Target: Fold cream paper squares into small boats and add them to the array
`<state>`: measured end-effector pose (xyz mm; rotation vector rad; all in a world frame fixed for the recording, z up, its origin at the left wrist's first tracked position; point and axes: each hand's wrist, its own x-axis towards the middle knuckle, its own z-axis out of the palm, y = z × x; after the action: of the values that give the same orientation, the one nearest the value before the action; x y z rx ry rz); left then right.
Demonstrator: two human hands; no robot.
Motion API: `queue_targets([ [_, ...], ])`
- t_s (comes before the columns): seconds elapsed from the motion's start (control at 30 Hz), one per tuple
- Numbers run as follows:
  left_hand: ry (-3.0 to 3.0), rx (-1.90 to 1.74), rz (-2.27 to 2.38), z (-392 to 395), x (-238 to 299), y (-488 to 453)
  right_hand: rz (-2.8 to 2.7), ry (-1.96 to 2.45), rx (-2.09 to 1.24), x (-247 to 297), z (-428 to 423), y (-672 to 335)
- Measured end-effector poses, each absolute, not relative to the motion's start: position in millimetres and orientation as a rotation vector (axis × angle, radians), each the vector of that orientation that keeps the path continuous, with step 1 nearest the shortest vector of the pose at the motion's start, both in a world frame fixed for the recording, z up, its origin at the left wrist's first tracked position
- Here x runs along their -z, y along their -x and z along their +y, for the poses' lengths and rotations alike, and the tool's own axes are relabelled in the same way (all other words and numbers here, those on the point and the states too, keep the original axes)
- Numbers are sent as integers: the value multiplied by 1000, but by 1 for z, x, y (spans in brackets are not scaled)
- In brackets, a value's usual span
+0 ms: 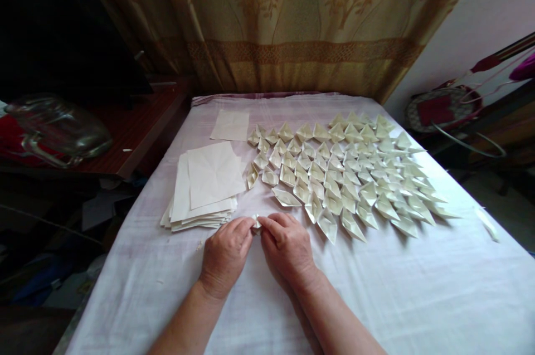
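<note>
Between my two hands is a small folded paper boat (256,225), mostly covered by my fingers. My left hand (229,252) pinches its left end, and my right hand (288,243) pinches the right end. Just beyond my left hand lies a stack of white paper squares (215,176), its sheets slightly askew. Rows of finished-looking paper boats (332,202) spread over the cloth ahead and to the right of my right hand.
A white cloth (418,299) covers the table. One loose paper sheet (231,125) lies behind the stack. At the right edge is a small white strip (487,225). A glass jug (58,126) stands on a dark red cabinet (142,126) at left; a curtain (292,20) hangs behind.
</note>
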<state>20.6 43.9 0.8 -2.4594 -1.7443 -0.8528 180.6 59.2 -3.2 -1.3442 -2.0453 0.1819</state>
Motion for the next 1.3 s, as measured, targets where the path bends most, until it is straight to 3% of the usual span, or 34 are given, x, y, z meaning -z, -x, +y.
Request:
queue_targets([
  [1.3, 2652, 344, -1623, 21, -6, -16, -2291, 1397, -137, 1, 58, -185],
])
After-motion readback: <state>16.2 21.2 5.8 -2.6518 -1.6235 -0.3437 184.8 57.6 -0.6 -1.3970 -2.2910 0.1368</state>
